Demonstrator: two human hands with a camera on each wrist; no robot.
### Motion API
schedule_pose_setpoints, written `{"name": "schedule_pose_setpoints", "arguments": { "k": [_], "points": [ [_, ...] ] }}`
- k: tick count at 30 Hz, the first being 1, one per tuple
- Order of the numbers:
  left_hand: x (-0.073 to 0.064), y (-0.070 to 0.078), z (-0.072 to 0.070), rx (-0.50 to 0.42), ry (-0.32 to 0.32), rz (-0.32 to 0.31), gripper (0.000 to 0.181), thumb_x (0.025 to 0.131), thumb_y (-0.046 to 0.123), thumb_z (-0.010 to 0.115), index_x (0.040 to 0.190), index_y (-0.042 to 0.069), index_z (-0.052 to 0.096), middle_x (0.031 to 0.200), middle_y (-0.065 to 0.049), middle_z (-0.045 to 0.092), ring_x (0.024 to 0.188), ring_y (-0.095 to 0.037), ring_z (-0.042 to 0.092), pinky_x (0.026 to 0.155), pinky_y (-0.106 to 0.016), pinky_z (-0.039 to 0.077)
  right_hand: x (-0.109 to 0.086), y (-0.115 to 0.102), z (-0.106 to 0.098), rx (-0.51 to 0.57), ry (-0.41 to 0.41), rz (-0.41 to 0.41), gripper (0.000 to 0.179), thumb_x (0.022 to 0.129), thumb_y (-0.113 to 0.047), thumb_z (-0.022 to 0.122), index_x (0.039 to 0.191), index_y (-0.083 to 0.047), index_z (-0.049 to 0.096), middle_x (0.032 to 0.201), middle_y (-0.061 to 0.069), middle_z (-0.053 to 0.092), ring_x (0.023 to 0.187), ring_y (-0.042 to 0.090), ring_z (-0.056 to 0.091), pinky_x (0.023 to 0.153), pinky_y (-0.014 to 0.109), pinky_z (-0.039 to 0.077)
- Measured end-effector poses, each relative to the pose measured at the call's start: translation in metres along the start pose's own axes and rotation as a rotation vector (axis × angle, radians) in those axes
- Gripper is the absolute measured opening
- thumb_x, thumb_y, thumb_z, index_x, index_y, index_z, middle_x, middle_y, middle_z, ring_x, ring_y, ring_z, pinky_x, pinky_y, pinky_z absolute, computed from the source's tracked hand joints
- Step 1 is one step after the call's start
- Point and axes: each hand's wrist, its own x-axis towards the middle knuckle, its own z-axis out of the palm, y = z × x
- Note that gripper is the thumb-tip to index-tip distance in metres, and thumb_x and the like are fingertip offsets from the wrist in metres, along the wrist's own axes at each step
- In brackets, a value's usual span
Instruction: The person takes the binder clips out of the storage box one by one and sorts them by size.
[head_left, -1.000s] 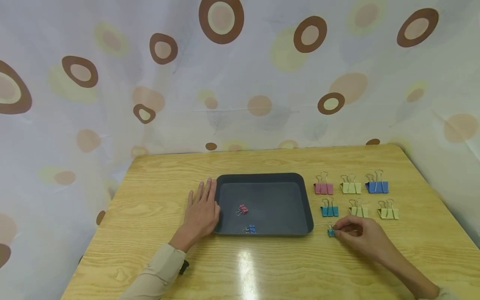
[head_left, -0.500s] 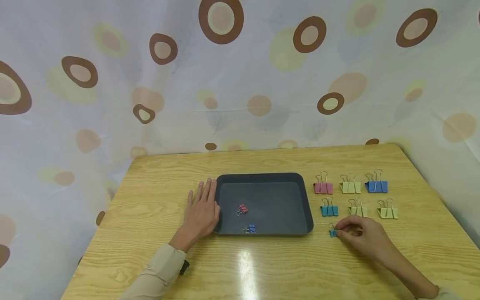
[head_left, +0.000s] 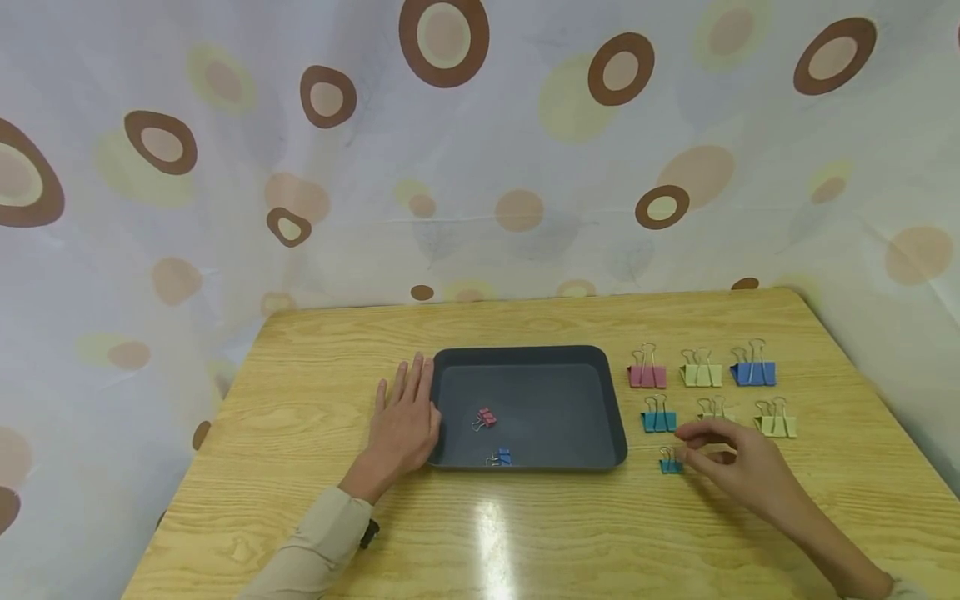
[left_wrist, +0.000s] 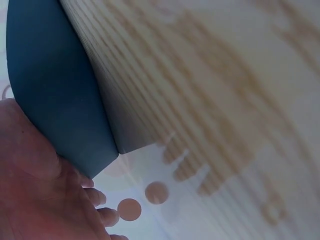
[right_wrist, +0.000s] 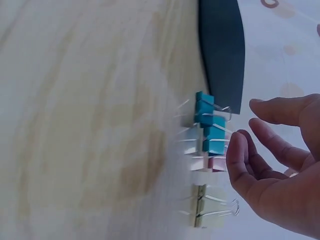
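A small teal binder clip [head_left: 671,467] stands on the table to the right of the dark grey tray [head_left: 525,465]. Just right of that clip is my right hand [head_left: 738,468], its thumb and forefinger parted with nothing between them. In the right wrist view, the fingertips [right_wrist: 237,145] are apart from the teal clips [right_wrist: 204,107]. My left hand [head_left: 402,429] lies with straight fingers along the tray's left side and touches it. Inside the tray are a small pink binder clip [head_left: 486,417] and a small blue binder clip [head_left: 504,457].
Larger binder clips stand in two rows right of the tray: pink [head_left: 648,377], pale yellow [head_left: 702,375] and blue [head_left: 754,373] behind; teal [head_left: 659,422] and two pale yellow ones in front, one partly behind my right hand. A patterned curtain [head_left: 480,167] hangs behind the wooden table [head_left: 315,367].
My right hand pinched the small teal clip and shifted it slightly right. Now the fingers have parted from it and the clip stands alone. The left hand has stayed put.
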Motion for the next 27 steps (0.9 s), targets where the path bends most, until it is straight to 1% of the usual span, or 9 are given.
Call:
{"name": "schedule_pose_setpoints", "arguments": {
  "k": [5,9,15,20,24,27],
  "points": [
    [0.0,0.0,0.001,0.009,0.015,0.008,0.063,0.107,0.02,0.038,0.164,0.002,0.018,0.17,-0.015,0.015,0.155,-0.038,0.015,0.121,-0.062,0.015,0.004,-0.014,0.004,0.091,0.008,-0.067,0.019,0.09,0.001,0.076,0.109,0.002,0.071,0.099,0.015,0.072,0.086,0.003,0.068,0.07,0.022,0.059],
    [0.0,0.0,0.001,0.005,0.014,0.007,0.063,0.107,0.02,0.038,0.164,0.002,0.017,0.171,-0.014,0.015,0.155,-0.038,0.016,0.121,-0.062,0.014,0.007,-0.024,0.012,0.127,-0.002,-0.081,0.021,0.091,0.0,0.075,0.111,0.002,0.07,0.101,0.016,0.071,0.089,0.004,0.067,0.07,0.023,0.059],
    [0.0,0.0,0.001,0.01,0.009,-0.002,0.064,0.107,0.021,0.039,0.164,0.002,0.016,0.171,-0.014,0.015,0.156,-0.037,0.015,0.121,-0.061,0.014,0.018,-0.036,0.026,0.204,-0.032,-0.12,0.022,0.093,0.001,0.072,0.115,0.004,0.069,0.106,0.02,0.071,0.09,0.006,0.07,0.072,0.025,0.059],
    [0.001,0.0,0.002,0.009,0.006,0.003,0.063,0.107,0.02,0.038,0.164,0.002,0.018,0.17,-0.014,0.016,0.156,-0.038,0.015,0.121,-0.062,0.015,0.028,-0.044,0.038,0.257,-0.07,-0.156,0.023,0.093,-0.001,0.073,0.116,0.001,0.071,0.11,0.02,0.071,0.092,0.009,0.069,0.075,0.027,0.06],
    [0.0,0.0,0.002,0.01,0.002,0.0,0.063,0.107,0.021,0.038,0.164,0.003,0.016,0.171,-0.014,0.015,0.156,-0.037,0.014,0.121,-0.062,0.015,0.037,-0.049,0.05,0.289,-0.106,-0.21,0.023,0.092,0.001,0.074,0.114,0.0,0.071,0.11,0.02,0.069,0.092,0.013,0.068,0.074,0.028,0.06],
    [0.0,0.0,0.002,0.011,0.006,-0.001,0.064,0.107,0.02,0.038,0.164,0.002,0.016,0.171,-0.014,0.015,0.156,-0.038,0.015,0.121,-0.062,0.015,0.045,-0.052,0.058,0.293,-0.129,-0.25,0.023,0.091,0.001,0.074,0.114,-0.002,0.07,0.109,0.02,0.069,0.091,0.015,0.068,0.074,0.029,0.06]
  ]
}}
